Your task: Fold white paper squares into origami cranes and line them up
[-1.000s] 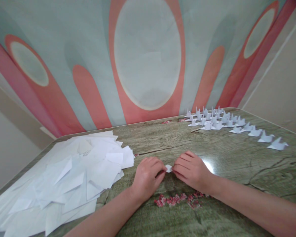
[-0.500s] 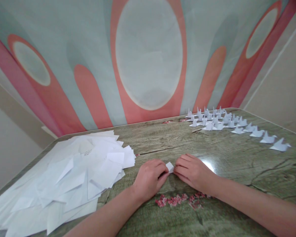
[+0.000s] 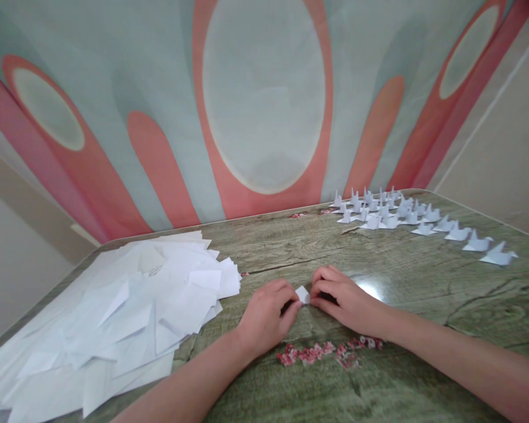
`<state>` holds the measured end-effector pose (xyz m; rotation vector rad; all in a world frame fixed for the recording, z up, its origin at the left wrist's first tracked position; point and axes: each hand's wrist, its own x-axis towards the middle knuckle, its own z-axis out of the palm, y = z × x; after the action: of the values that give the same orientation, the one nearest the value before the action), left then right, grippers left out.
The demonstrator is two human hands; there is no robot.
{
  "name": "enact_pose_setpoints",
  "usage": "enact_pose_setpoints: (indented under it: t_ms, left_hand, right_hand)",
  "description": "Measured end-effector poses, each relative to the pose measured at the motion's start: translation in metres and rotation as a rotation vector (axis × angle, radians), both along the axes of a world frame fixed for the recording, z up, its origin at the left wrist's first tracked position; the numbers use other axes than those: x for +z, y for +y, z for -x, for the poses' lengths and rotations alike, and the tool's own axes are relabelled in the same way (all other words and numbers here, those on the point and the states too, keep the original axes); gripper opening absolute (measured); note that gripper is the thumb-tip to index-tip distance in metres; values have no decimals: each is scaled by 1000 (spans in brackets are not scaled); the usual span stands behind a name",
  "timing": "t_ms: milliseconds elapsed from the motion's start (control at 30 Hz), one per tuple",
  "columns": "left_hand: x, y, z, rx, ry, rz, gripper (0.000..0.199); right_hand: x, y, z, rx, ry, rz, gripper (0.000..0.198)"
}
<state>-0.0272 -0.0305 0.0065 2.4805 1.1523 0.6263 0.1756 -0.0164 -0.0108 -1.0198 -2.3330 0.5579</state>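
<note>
A small folded piece of white paper [image 3: 302, 294] lies between my two hands, low over the table. My left hand [image 3: 271, 311] pinches its left edge between thumb and fingers. On the other side, the fingertips of my right hand [image 3: 341, 298] are closed on its right edge, partly hiding that corner. Several white folded paper cranes [image 3: 458, 232] stand in loose rows at the back right. To the left of my left hand spreads a heap of white paper sheets [image 3: 158, 305], with smaller squares lying on top.
The wood-grain table [image 3: 264, 252] has pink flowers printed on its surface in front of my hands. Behind its far edge hangs a grey and coral patterned backdrop [image 3: 264, 88]. Light glares off the tabletop beside my right wrist.
My right hand's fingers have bent and lifted a little at the knuckles. The paper stays between both hands, and the whole view has shifted slightly.
</note>
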Motion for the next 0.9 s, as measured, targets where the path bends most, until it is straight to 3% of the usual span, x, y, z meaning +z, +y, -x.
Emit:
enact_pose_setpoints:
  t_ms: [267, 400, 900]
  left_hand:
    - [-5, 3, -3, 88, -74, 45, 7]
    - [-4, 3, -3, 56, -43, 15, 13]
    - [-4, 0, -4, 12, 142, -102, 17]
  right_hand:
    - [0, 3, 5, -60, 6, 72, 8]
    - [1, 6, 6, -60, 7, 80, 9]
    - [-3, 12, 8, -69, -83, -27, 8]
